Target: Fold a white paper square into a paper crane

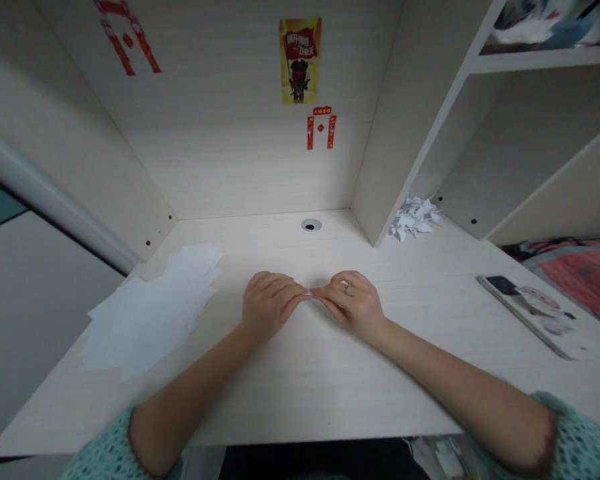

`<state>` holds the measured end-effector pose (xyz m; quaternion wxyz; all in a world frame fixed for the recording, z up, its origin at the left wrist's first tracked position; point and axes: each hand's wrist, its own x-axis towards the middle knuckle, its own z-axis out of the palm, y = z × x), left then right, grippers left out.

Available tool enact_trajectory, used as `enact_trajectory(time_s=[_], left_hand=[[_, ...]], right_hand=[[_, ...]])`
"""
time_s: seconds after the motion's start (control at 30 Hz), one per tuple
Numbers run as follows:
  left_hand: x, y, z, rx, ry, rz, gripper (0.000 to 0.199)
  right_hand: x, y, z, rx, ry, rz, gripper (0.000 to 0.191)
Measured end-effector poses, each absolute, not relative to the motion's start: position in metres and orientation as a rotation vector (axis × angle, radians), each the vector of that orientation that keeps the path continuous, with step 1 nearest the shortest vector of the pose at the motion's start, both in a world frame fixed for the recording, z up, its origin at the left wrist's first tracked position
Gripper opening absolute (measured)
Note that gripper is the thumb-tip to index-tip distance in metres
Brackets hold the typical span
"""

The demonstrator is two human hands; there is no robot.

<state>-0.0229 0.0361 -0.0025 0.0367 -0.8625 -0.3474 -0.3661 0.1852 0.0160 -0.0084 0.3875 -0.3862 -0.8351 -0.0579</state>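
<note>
Just in front of me, over the middle of the desk, my left hand (pixel 271 303) and my right hand (pixel 354 301) meet fingertip to fingertip. Both are closed in a pinch on one small piece of white paper (pixel 309 293), mostly covered by the fingers. A ring shows on my right hand. Left of my left hand lies a spread pile of white paper sheets (pixel 153 310). A heap of small folded white paper pieces (pixel 414 217) sits at the back right, beside the upright divider.
A light wooden desk (pixel 330 393) has a round cable hole (pixel 311 225) near its back panel. The upright divider (pixel 395 133) stands right of the hole. A phone (pixel 540 313) lies at the right, near red fabric (pixel 585 277).
</note>
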Motion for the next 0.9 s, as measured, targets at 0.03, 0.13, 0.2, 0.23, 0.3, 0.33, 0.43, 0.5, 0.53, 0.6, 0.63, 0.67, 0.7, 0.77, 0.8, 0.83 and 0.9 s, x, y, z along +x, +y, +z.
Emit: enact_trajectory(time_s=[0.03, 0.13, 0.2, 0.23, 0.3, 0.33, 0.43, 0.5, 0.53, 0.6, 0.63, 0.67, 0.7, 0.77, 0.8, 0.83, 0.9], left_hand=[[-0.0236, 0.0362, -0.004, -2.651, -1.047, -1.1, 0.01], [-0.0243, 0.036, -0.0068, -2.67, -1.012, -1.083, 0.012], [-0.0239, 0.036, -0.0068, -2.69, -1.007, -1.088, 0.012], [-0.0236, 0.036, -0.0062, -2.696, -1.01, -1.097, 0.011], [-0.0227, 0.0363, -0.004, -2.69, -1.026, -1.127, 0.01], [-0.0224, 0.0366, -0.0027, -2.68, -1.035, -1.144, 0.01], [-0.0225, 0.0382, 0.0008, -2.662, -1.07, -1.158, 0.009], [-0.0235, 0.0399, 0.0018, -2.657, -1.099, -1.169, 0.009], [-0.0241, 0.0408, 0.0016, -2.65, -1.119, -1.179, 0.009], [-0.0251, 0.042, 0.0003, -2.641, -1.16, -1.186, 0.01], [-0.0253, 0.0422, -0.0008, -2.645, -1.171, -1.174, 0.011], [-0.0254, 0.042, -0.0019, -2.655, -1.174, -1.151, 0.012], [-0.0254, 0.0416, -0.0029, -2.665, -1.169, -1.127, 0.013], [-0.0251, 0.0399, -0.0039, -2.679, -1.162, -1.088, 0.014], [-0.0248, 0.039, -0.0038, -2.68, -1.164, -1.082, 0.014], [-0.0245, 0.0381, -0.0034, -2.682, -1.167, -1.082, 0.014], [-0.0239, 0.0368, -0.0024, -2.695, -1.156, -1.088, 0.014]], right_hand=[[0.1853, 0.0154, -0.0083, -0.959, -2.137, -0.186, 0.017], [0.1854, 0.0147, -0.0072, -0.893, -2.156, -0.267, 0.019], [0.1856, 0.015, -0.0057, -0.892, -2.165, -0.279, 0.019], [0.1858, 0.0153, -0.005, -0.905, -2.168, -0.279, 0.019], [0.1864, 0.0159, -0.0037, -0.942, -2.17, -0.278, 0.018], [0.1867, 0.0162, -0.0033, -0.958, -2.17, -0.276, 0.018], [0.1883, 0.0177, -0.0029, -0.967, -2.181, -0.262, 0.017], [0.1897, 0.0193, -0.0032, -0.979, -2.173, -0.258, 0.017], [0.1904, 0.0202, -0.0035, -0.996, -2.161, -0.254, 0.017], [0.1912, 0.022, -0.0042, -1.046, -2.134, -0.238, 0.018], [0.1911, 0.0227, -0.0047, -1.073, -2.122, -0.224, 0.019], [0.1907, 0.0232, -0.0052, -1.095, -2.116, -0.205, 0.019], [0.1901, 0.0233, -0.0057, -1.105, -2.116, -0.184, 0.019], [0.1883, 0.0229, -0.0066, -1.095, -2.115, -0.141, 0.018], [0.1874, 0.0224, -0.0069, -1.078, -2.113, -0.117, 0.018], [0.1866, 0.0219, -0.0071, -1.056, -2.112, -0.094, 0.018], [0.1858, 0.0213, -0.0074, -1.022, -2.116, -0.065, 0.017]])
